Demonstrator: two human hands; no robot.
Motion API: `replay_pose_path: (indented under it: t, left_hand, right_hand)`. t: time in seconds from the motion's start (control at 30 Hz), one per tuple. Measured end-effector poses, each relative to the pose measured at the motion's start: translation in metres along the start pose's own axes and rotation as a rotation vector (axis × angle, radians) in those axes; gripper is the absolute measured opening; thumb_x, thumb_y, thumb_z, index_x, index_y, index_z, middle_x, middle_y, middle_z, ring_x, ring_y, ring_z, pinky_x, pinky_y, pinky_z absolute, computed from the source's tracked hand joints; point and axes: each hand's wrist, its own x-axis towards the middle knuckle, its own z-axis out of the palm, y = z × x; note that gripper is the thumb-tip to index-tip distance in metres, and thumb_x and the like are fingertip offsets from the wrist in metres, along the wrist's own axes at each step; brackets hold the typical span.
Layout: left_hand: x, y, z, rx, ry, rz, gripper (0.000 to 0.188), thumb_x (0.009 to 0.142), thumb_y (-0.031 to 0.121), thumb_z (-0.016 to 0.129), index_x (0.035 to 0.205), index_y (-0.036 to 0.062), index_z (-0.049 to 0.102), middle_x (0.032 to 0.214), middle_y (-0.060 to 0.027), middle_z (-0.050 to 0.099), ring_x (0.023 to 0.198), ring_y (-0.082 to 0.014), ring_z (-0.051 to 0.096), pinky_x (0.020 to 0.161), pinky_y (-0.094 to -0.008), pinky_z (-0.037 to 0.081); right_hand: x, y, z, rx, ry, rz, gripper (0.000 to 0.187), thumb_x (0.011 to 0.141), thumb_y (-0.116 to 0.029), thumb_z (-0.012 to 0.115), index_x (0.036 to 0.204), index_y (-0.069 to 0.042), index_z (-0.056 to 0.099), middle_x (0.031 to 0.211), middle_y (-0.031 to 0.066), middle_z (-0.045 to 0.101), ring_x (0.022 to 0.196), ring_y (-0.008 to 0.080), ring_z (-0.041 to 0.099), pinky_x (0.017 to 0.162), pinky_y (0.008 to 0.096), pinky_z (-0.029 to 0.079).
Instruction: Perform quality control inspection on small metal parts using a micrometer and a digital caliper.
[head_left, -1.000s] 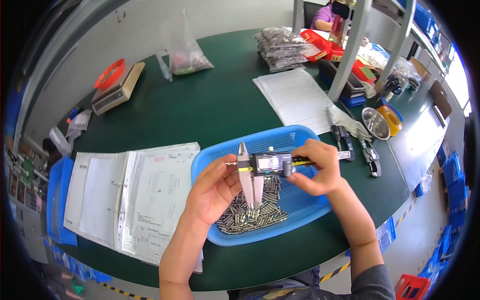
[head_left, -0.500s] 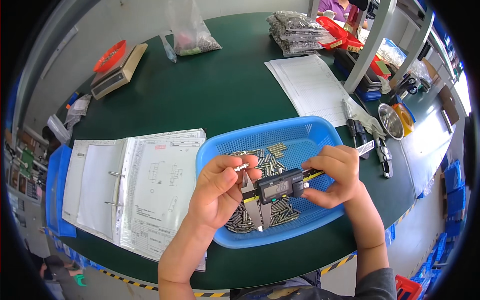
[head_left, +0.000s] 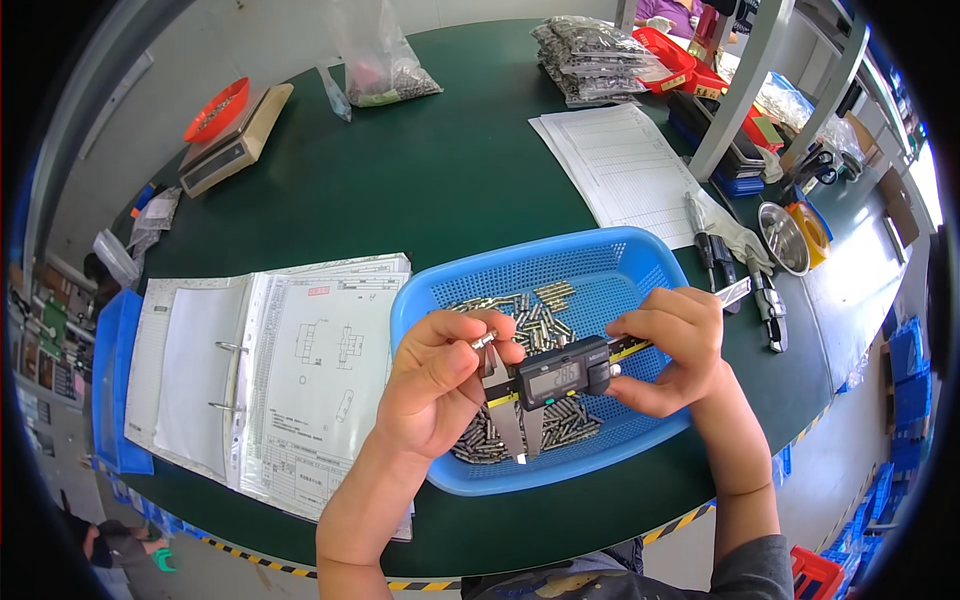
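Holding a digital caliper [head_left: 562, 378] above a blue basket [head_left: 618, 272], a person works at a dark green table [head_left: 430, 170] with two bare hands. The right hand [head_left: 668, 350] grips the caliper from the right: its thumb presses below the ruler bar, close to the display housing, and its other fingers curl over the top. The left hand [head_left: 430, 385] pinches a small silver metal pin [head_left: 484, 341] between thumb and fingertips, right by the caliper's short upper prongs; whether pin and prongs touch, I cannot tell. The caliper is tilted, its long lower prongs pointing down toward the basket, with a narrow gap between them. Inside the basket, many similar metal pins [head_left: 575, 425] lie in a loose heap. Left of the basket is an open ring binder [head_left: 310, 400], its right-hand page showing line drawings of parts, and beyond it, at the far left, stands a blue tray [head_left: 118, 400]. Farther back, a scale [head_left: 235, 150] carries a red dish [head_left: 216, 112], near a clear bag [head_left: 395, 85] partly filled with small parts. Stacked bags [head_left: 590, 60] and loose printed sheets [head_left: 615, 165] lie at the back right. Closer on the right are a steel bowl [head_left: 783, 238] and another measuring tool [head_left: 771, 318]. Across the table, a co-worker's purple top [head_left: 668, 14] is partly visible.
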Motion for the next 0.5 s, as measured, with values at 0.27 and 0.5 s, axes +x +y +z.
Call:
replay_pose_path:
  t: [0.27, 0.5]
  left_hand:
    - [-0.0026, 0.0005, 0.0033, 0.000, 0.013, 0.005, 0.020, 0.081, 0.006, 0.054, 0.101, 0.0050, 0.057, 0.107, -0.0128, 0.054, 0.091, -0.0211, 0.056, 0.081, -0.0314, 0.046]
    - [-0.0025, 0.0008, 0.0025, 0.032, 0.017, 0.032, 0.020, 0.083, 0.008, 0.052, 0.102, 0.0047, 0.057, 0.108, -0.0133, 0.054, 0.089, -0.0197, 0.056, 0.081, -0.0295, 0.045]
  right_hand:
    - [-0.0009, -0.0036, -0.0022, -0.012, -0.002, -0.014, 0.032, 0.052, -0.031, 0.072, 0.068, -0.006, 0.058, 0.052, 0.0015, 0.045, 0.038, 0.0154, 0.041, 0.035, 0.0252, 0.028]
    - [-0.0009, -0.0033, -0.0006, -0.013, 0.003, -0.022, 0.034, 0.052, -0.032, 0.073, 0.069, -0.006, 0.059, 0.052, 0.0015, 0.045, 0.038, 0.0149, 0.042, 0.035, 0.0247, 0.029]
